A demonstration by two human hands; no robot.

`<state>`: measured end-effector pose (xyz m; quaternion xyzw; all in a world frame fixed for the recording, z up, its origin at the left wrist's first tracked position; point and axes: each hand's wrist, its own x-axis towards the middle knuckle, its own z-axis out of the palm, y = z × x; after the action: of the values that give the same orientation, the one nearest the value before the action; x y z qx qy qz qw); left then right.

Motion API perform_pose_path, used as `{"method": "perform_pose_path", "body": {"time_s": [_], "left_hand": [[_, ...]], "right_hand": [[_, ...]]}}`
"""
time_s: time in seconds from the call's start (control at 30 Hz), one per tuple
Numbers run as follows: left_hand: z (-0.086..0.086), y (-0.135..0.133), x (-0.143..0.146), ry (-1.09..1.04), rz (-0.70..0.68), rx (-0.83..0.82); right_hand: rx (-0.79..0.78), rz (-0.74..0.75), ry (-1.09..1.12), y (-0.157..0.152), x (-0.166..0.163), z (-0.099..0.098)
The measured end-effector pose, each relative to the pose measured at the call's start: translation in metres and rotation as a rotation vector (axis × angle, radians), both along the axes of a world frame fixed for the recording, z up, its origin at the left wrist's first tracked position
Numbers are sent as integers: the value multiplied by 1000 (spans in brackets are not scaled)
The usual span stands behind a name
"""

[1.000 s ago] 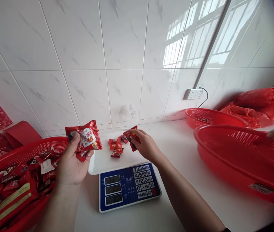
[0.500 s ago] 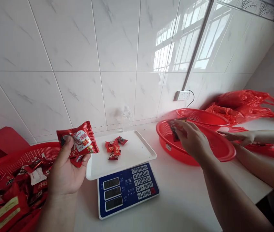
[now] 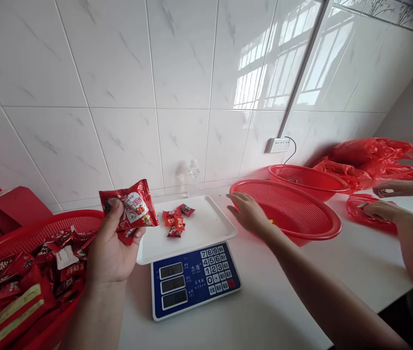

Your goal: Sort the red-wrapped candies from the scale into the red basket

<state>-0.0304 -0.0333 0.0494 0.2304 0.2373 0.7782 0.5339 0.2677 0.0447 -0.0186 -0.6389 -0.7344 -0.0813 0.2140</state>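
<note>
My left hand (image 3: 116, 243) is closed around a red snack packet (image 3: 131, 206), with a smaller red packet (image 3: 128, 235) beneath it in the same grip. Fingers extended and holding nothing, my right hand (image 3: 248, 211) is beside the left rim of a large red plastic basket (image 3: 312, 209). Between my hands stands a digital scale (image 3: 195, 282) with a white tray (image 3: 213, 233). On that tray lies a small cluster of red wrapped candies (image 3: 174, 222). Something small and yellow (image 3: 273, 222) shows in the basket by my right wrist.
A red basket (image 3: 56, 218) full of wrapped snacks stands at left. Behind the large basket is another red basket (image 3: 308, 177). On the right, a co-worker's hands (image 3: 385, 211) are at a red plastic bag (image 3: 359, 204). A clear bottle (image 3: 193, 177) stands by the tiled wall.
My right hand has let go of a dark red packet over the large basket and moved left, its fingers now apart. My left hand keeps its packets. The co-worker's hands have shifted right.
</note>
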Motion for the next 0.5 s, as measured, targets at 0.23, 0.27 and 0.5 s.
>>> {"method": "perform_pose_path", "body": {"time_s": [0.23,0.27,0.5], "left_hand": [[-2,-6,4,21,-24,-7],[-2,-7,4,27,-22,-1],[-3,-10,5,78,-29,40]], "right_hand": [[-149,278,-29,41,-93,-2],[-169,280,-28,45,-101,-3],[-187,304,-15,47,-114,-8]]}}
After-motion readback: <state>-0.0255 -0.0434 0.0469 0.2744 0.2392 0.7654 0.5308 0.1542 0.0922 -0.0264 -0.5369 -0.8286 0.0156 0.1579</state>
